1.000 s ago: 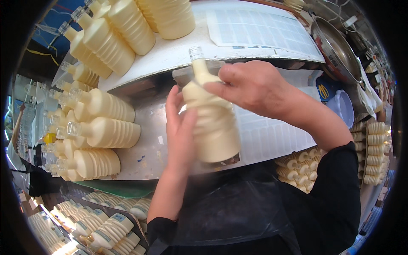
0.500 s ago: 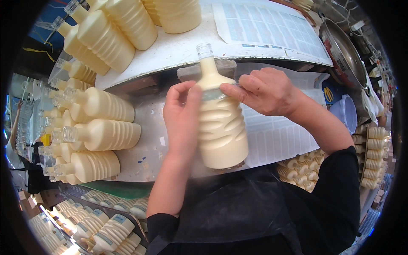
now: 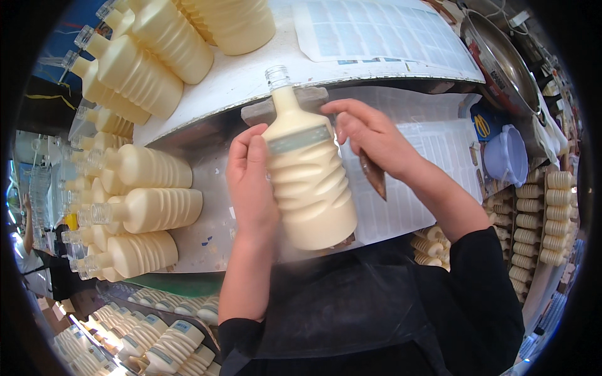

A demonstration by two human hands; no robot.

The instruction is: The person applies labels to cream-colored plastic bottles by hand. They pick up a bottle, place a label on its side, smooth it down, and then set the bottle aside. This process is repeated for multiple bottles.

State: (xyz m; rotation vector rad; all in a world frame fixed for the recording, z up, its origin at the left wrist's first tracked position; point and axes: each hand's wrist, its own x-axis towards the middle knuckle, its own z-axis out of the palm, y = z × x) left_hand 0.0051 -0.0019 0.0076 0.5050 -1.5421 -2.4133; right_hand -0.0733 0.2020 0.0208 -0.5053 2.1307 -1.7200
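Note:
A cream-coloured bottle [image 3: 313, 194] with a clear ridged neck lies on its back in front of me, neck pointing away. A grey-green band label [image 3: 300, 140] crosses it below the shoulder. My left hand [image 3: 252, 182] grips its left edge, thumb and fingers closed at the shoulder. At the right end of the label is my right hand [image 3: 370, 135], slightly blurred, its index finger stretched toward the shoulder. From under its curled fingers sticks a brown, flat, pointed tool [image 3: 374, 177]. A grey block [image 3: 313, 97] sits beneath the bottle's neck.
Stacked cream bottles [image 3: 160, 210] line the left side, with more on the white shelf [image 3: 213, 94]. Translucent label sheets [image 3: 401, 194] cover the right of the worktable. Beyond are a lilac bucket [image 3: 506, 156] and a metal pan [image 3: 505, 62]. Labelled bottles [image 3: 175, 344] fill the lower left.
My right hand has lifted off the label and turned, bringing the brown tool into view. My left hand stays at the bottle's left edge. The whole view has shifted slightly.

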